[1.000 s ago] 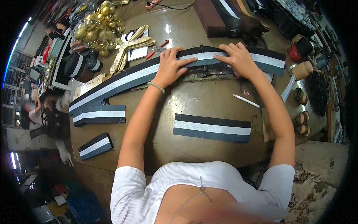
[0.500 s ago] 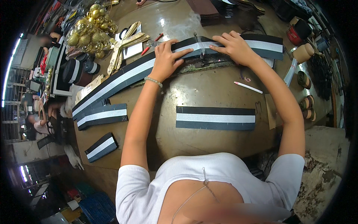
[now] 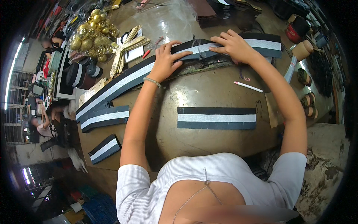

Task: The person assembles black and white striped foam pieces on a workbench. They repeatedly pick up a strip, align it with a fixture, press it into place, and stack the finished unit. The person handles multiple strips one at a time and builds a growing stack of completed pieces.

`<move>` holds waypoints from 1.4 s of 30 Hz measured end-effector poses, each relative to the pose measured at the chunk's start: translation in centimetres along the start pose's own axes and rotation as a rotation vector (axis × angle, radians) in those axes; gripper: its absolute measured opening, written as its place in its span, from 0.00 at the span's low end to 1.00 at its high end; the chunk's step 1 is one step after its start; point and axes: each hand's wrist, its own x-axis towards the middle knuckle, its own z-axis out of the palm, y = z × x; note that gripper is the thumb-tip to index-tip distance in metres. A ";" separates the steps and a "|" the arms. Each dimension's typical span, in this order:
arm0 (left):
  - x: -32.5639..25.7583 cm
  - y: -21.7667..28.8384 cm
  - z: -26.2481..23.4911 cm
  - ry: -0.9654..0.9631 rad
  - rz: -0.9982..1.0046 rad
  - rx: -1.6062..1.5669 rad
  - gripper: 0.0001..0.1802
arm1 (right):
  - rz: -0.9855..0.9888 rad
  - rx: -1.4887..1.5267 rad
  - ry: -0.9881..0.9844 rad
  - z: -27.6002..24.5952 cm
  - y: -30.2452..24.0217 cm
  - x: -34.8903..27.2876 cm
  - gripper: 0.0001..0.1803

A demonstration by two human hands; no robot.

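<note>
since half a second ago your hands stayed pressed on the long black strip with a white band (image 3: 123, 84), only the view came closer. your left hand (image 3: 166, 59) lies flat, holding nothing; your right hand (image 3: 234, 45) too. the strip runs left-to-right under both palms, its free end far beyond the left hand.

Matt woven black-and-white strap (image 3: 123, 84) lies on a glossy, smooth tabletop (image 3: 209, 93).

You're seeing gold baubles (image 3: 89, 31) glinting far left, a white pen (image 3: 248, 86) lying right, tape rolls (image 3: 305, 76) sitting beyond.
</note>
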 end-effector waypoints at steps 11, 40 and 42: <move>0.4 -0.9 -1.2 -0.096 0.002 -0.246 0.29 | 0.112 0.186 -0.036 -1.2 1.1 0.7 0.34; -1.8 -0.1 -1.3 -0.152 -0.022 -0.391 0.35 | 0.186 -0.087 0.049 -1.3 -6.0 -1.6 0.15; -1.9 -0.4 -1.1 -0.151 -0.022 -0.383 0.35 | 0.227 -0.122 0.067 -1.3 -6.8 -2.0 0.15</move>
